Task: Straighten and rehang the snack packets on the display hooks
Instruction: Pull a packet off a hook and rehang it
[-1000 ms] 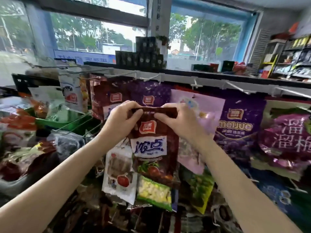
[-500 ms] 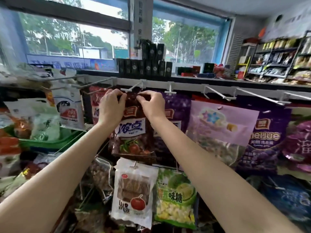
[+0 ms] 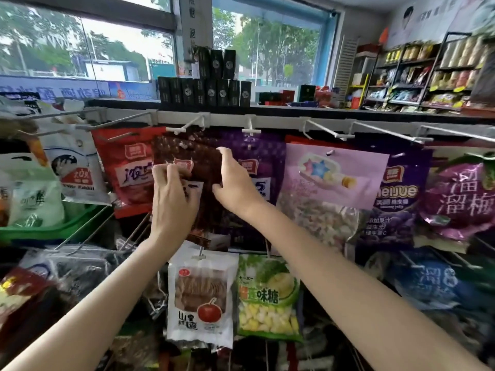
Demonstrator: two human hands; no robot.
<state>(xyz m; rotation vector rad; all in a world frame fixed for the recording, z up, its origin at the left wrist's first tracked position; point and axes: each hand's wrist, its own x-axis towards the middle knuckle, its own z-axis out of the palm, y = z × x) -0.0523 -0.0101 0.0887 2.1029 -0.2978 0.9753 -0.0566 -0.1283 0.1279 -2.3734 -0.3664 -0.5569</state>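
Observation:
A dark maroon snack packet [image 3: 197, 153] hangs in the top row, its top edge just under a white display hook [image 3: 184, 127]. Blur hides whether the hook passes through its hole. My left hand [image 3: 171, 199] grips the packet's left edge with curled fingers beside the red logo. My right hand [image 3: 235, 183] pinches the right edge, thumb at the top and fingers lower down. The packet's lower half is hidden behind my hands.
A red packet [image 3: 128, 170] hangs on the left, with a purple packet [image 3: 257, 156] and a pink packet [image 3: 332, 180] on the right. Bare hooks [image 3: 326, 132] jut out above. Below hang a white packet [image 3: 201, 295] and a green packet [image 3: 267, 298]. A green basket [image 3: 53, 231] sits far left.
The maroon packet went up from chest height to the top-row hook. My hands slid from its top edge down to its two sides.

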